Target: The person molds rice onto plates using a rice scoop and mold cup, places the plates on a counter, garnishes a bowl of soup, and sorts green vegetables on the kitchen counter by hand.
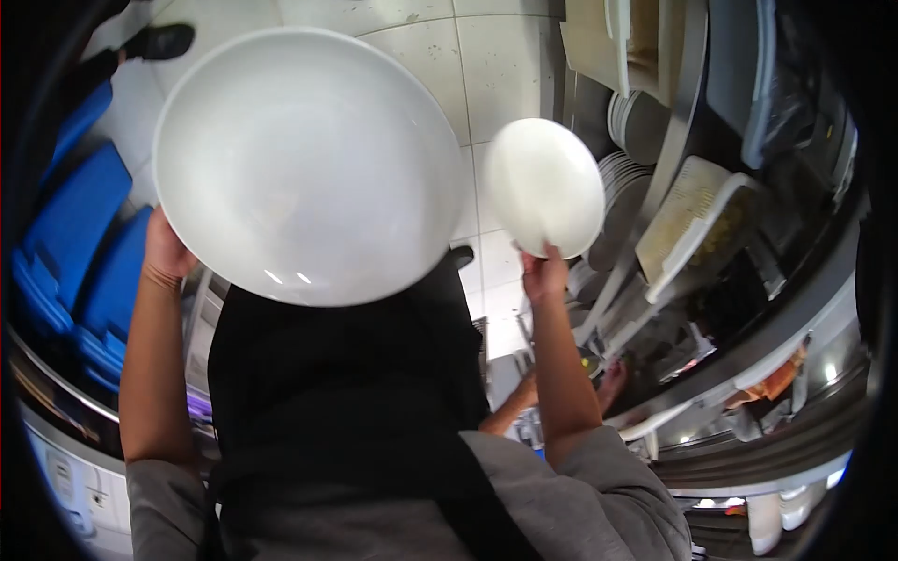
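Observation:
A large, round white plate (309, 168) spreads out in front of my black apron (337, 393). My left hand (168, 248) grips its left rim, with most of the fingers hidden beneath it. On the other side, my right hand (544, 273) is closed on the lower edge of a smaller white plate (544, 187), which is held out tilted over the floor. Both plates look bare. A gap separates the two plates.
Blue lidded bins (79, 224) stand at the left. A metal shelf at the right holds stacked plates (622, 187) and a white basket (692, 215) with yellowish contents. Another person's forearm (513, 408) shows below my right arm; a dark shoe (161, 42) is on the tiled floor.

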`<state>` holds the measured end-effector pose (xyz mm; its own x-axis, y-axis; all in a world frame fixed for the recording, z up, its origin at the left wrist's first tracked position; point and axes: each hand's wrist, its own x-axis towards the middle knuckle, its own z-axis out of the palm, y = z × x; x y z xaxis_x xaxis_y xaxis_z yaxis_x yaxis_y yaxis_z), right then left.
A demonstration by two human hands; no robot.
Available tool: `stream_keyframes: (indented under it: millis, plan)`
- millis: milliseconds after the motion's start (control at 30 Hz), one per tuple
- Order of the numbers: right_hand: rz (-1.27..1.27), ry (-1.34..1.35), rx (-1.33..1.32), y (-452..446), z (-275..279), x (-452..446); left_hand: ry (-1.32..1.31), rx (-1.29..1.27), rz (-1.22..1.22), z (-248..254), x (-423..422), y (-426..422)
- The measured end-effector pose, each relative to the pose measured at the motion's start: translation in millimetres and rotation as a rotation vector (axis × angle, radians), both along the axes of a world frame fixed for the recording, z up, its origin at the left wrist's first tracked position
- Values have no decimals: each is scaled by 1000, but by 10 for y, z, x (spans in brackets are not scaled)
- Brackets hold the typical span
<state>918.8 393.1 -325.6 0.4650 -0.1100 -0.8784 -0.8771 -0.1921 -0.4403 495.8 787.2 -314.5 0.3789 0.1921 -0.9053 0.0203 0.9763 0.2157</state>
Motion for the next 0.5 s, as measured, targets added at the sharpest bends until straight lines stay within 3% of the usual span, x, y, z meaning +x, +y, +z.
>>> stream_keyframes:
  millis: [133,200,267,333,400,500]
  plan:
    - [566,-35,-120,659,797,-343,-11,137,256,514,-553,-34]
    - [758,-130,-54,1018,1208,-406,-51,168,419,819,-871,-186]
    - [1121,-209,6,1352,1494,-337,-67,223,545,1114,-1114,-414]
    - [1468,-501,-130,1839,1786,-356,-82,288,683,1303,-1372,-622]
    - [1606,-721,46,2333,2148,-493,-118,281,871,1536,-1654,-1025]
    - [1852,-799,98,3086,2654,-813,-191,339,1158,1901,-1890,-1651]
